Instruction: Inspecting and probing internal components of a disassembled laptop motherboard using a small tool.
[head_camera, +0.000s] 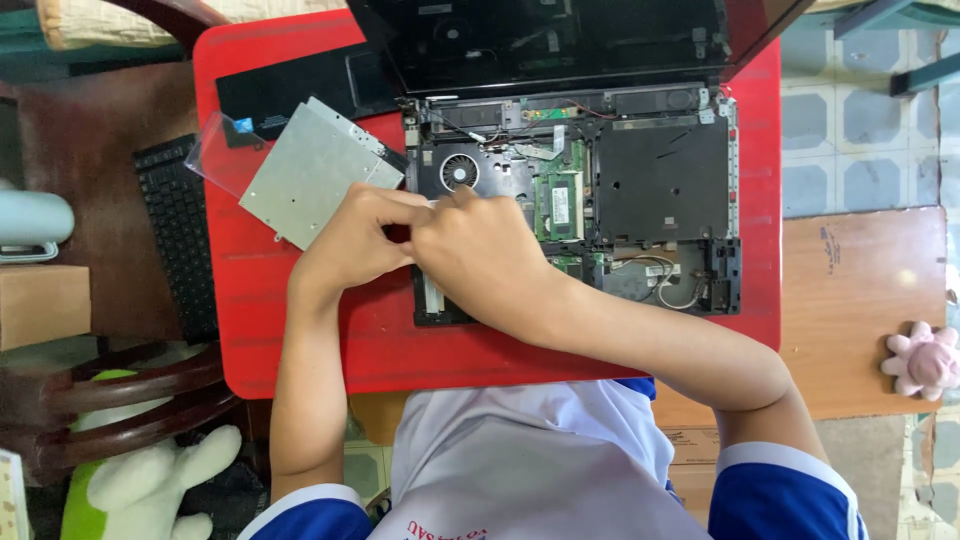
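- Nearest the camera: white shirt with blue sleeve cuffs (520, 470); red lettering at its lower edge is cut off by the frame.
- Left hand (355, 240) and right hand (480, 255) meet, fingers curled, over the left front part of the opened black laptop base (570, 200); whether they pinch anything between them cannot be told, as the right hand hides the spot.
- The laptop base lies on the red plastic table (320, 340), long axis running left to right, with its hinge edge away from the person; a round cooling fan (460, 172) and a green circuit board bearing a white label (560, 205) show inside.
- Flat silver metal drive (315, 172) rests just left of the base, tilted diagonally, touching the left hand's knuckles.
- Clear plastic bag with a small blue tag (225, 145) lies partly under the drive.
- Detached black keyboard (180, 235) lies off the table's left edge, long axis near to far.
- Farthest: the dark laptop screen (540, 40), top cut off.
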